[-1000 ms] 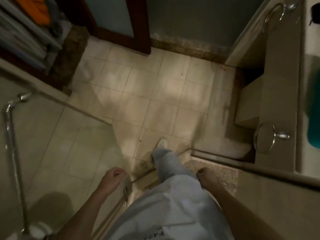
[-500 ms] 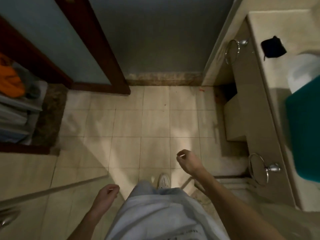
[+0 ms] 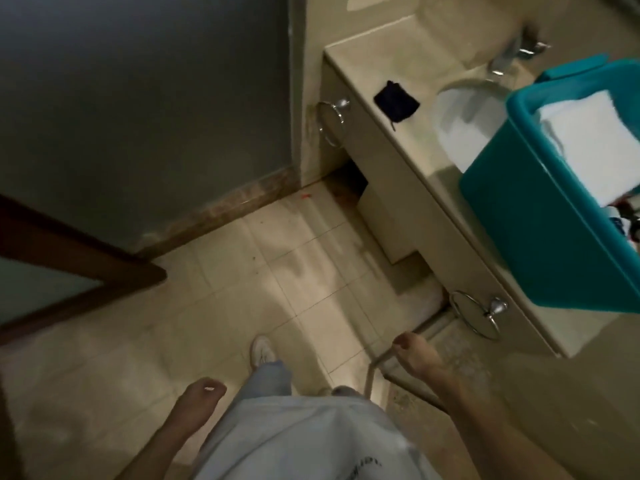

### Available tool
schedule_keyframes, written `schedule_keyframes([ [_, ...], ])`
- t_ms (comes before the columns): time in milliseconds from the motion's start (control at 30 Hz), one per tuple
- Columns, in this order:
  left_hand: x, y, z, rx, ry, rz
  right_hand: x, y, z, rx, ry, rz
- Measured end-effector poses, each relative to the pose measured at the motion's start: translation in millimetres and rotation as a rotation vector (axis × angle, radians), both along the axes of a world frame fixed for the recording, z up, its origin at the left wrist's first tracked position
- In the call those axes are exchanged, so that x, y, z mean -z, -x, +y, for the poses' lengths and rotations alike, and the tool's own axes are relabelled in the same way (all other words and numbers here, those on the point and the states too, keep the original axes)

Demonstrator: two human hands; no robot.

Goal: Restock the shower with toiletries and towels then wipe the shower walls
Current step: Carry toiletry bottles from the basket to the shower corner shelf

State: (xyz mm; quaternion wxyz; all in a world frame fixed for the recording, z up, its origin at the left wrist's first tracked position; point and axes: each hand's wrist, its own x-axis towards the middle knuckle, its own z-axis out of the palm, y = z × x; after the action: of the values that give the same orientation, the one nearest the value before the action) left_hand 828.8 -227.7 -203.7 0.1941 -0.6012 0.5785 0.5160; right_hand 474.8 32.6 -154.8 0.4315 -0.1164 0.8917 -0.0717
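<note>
The left grip (image 3: 202,398) hangs low beside the person's pale trouser leg (image 3: 272,377), fingers loosely curled and holding nothing. The right grip (image 3: 417,356) is out ahead of the body, fingers bent downward and slack, and it too holds nothing. It shows over a thin metal frame (image 3: 372,370) that runs along the floor (image 3: 242,271); motion blur makes it impossible to tell whether it touches the frame. A white shoe (image 3: 262,351) stands on the tiles between the two arms.

Beyond the right grip, a chrome towel ring (image 3: 479,315) hangs on the front face of the worktop (image 3: 398,64), near that face's nearer end. A second ring (image 3: 330,123) hangs at the farther end.

A teal basket (image 3: 540,216) stands on the worktop at its right side, close to the front edge, and covers part of the white basin (image 3: 460,116). A folded white towel (image 3: 588,133) lies inside it. A few small items (image 3: 623,216) sit at the basket's near end, too blurred to name.

A small black pouch (image 3: 396,102) lies on the worktop to the left of the basin, and a chrome tap (image 3: 502,62) stands behind the basin. A dark wooden door (image 3: 79,268) stands at the left of the floor.
</note>
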Motion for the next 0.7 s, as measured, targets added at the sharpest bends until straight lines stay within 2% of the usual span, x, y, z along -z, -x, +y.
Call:
schedule_keyframes([
  [167,-25.4,129.8,-91.1,0.298,0.057,0.144,-16.1,4.7,-11.1,0.223,0.021,0.004],
  [300,-51.4,238.1,-117.4,0.488,0.062,0.254,-56.1,27.9,-27.4,0.395,0.194,0.073],
  [467,-102.5,377.5,-89.4,0.702,0.048,0.504,-121.4,87.7,-38.7,0.519,0.497,0.382],
  [700,-202.3,546.3,-1.7,0.879,0.175,0.93,-213.9,194.0,-17.7,0.529,0.789,0.793],
])
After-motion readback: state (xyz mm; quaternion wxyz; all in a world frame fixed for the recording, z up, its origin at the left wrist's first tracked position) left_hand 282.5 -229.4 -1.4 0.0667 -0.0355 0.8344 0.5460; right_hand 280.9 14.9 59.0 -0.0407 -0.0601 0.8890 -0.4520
